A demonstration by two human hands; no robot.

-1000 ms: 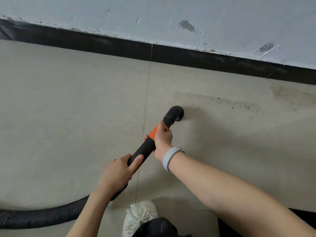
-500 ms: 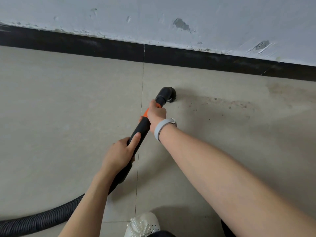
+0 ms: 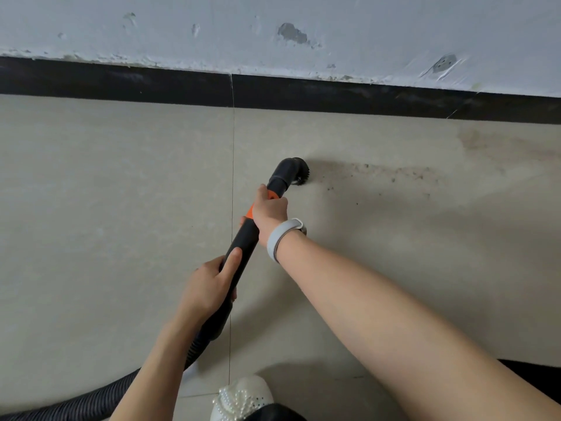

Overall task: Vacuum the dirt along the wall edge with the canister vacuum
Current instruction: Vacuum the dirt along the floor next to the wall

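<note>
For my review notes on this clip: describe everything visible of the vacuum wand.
The vacuum wand is a black, plastic-looking tube with an orange collar and an angled round brush head set on the floor tile at the edge of a dirt streak. It slants up-right. The right hand grips the collar, the left hand the lower end, where a ribbed hose joins.

We see our left hand (image 3: 209,281) and right hand (image 3: 268,209) gripping the black wand (image 3: 246,238), its brush nozzle (image 3: 293,173) on the floor tile (image 3: 121,192) beside scattered dirt (image 3: 394,174), below the black baseboard (image 3: 303,92).
</note>
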